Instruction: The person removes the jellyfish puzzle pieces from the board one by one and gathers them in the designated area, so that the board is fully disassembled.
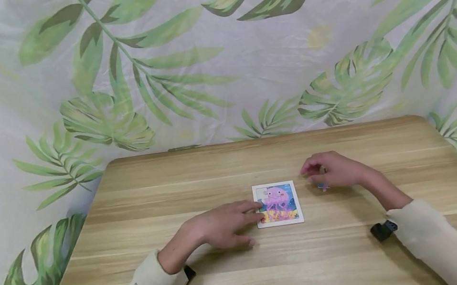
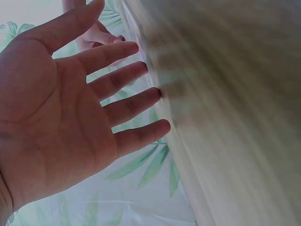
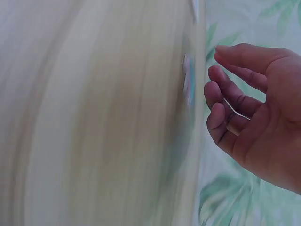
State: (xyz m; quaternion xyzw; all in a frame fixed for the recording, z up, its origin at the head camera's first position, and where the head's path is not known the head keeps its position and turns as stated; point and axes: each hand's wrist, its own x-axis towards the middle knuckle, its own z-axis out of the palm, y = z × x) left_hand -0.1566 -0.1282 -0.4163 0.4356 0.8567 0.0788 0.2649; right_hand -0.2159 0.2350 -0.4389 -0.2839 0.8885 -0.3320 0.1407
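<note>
On the puzzle (image 1: 281,203), left hand's (image 1: 222,226) spread fingertips (image 1: 258,216) rest.

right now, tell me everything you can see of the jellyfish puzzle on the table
The jellyfish puzzle is a flat, squarish board with a white border, perhaps card or thin wood. Its picture shows a pink jellyfish against blue, with yellow growth along the bottom. The upper-left corner of the picture is pale, apparently an unfilled spot. It lies flat on the wood-grained table, and the left hand reaches over its left edge, seemingly touching it.
</note>
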